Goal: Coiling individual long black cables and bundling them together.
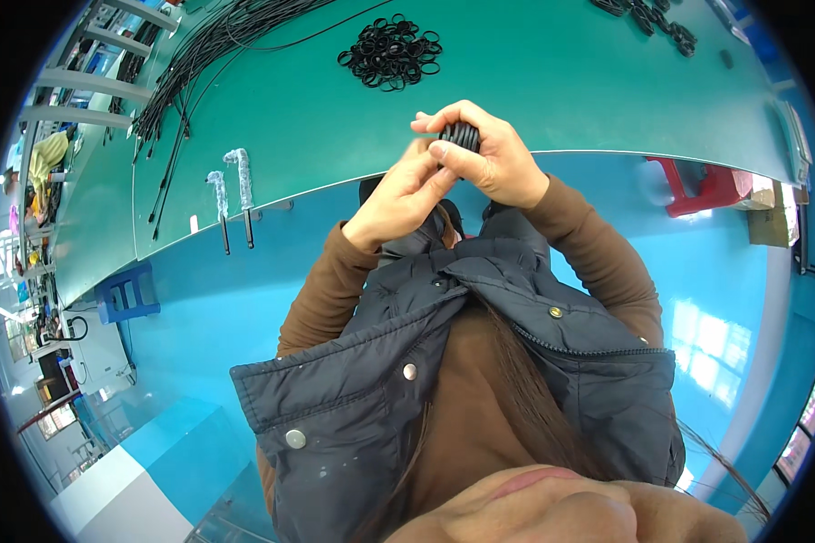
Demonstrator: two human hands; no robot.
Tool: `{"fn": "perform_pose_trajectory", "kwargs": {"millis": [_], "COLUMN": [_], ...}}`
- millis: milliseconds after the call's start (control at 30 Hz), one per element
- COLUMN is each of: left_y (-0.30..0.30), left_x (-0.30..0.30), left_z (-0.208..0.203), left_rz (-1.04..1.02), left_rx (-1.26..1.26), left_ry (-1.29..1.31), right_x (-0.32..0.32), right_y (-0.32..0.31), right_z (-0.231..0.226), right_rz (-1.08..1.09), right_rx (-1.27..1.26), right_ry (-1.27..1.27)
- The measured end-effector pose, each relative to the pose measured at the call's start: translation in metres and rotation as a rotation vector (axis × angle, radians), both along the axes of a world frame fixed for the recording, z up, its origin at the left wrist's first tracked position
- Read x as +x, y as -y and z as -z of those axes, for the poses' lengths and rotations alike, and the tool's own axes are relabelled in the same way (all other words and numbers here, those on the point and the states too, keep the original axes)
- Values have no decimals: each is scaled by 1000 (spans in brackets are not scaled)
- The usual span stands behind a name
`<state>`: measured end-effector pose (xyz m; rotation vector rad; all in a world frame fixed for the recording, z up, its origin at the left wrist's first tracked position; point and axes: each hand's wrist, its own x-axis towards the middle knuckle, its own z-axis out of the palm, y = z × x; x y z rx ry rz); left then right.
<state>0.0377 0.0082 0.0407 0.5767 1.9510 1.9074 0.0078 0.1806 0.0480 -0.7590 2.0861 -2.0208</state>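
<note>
Just over the near edge of the green table, a small coil of black cable [460, 137] is held in my hands. My right hand [496, 161] grips the coil, its thumb across the near side and its fingers curled over the top. From the left, my left hand [398, 201] closes against the coil's side; its fingertips are slightly blurred and partly hidden behind the coil. Beyond my hands, a pile of black rings [389, 56] lies on the table.
Long loose black cables [199, 63] spread over the table [290, 118] at the far left. Two plastic-wrapped rods with bent tops [242, 176] sit at its near edge. Coiled black cables [652, 18] lie far right. A red stool [693, 188] and blue stool [129, 294] stand below.
</note>
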Motion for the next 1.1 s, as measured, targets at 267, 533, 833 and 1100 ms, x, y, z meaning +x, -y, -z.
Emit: {"fn": "perform_pose_trajectory", "kwargs": {"millis": [267, 533, 833, 1100], "left_y": [-9, -11, -6, -8], "left_x": [8, 12, 7, 3], "left_z": [-11, -8, -4, -2], "left_rz": [45, -6, 13, 35], "left_rx": [59, 32, 9, 25], "left_ry": [-111, -15, -215, -238], "right_x": [5, 5, -4, 1], "right_y": [-1, -5, -17, -27], "right_z": [-15, -1, -13, -8], "right_rz": [-79, -136, -297, 31], "right_rx": [4, 38, -22, 156], "right_ry": [-253, -107, -79, -302]}}
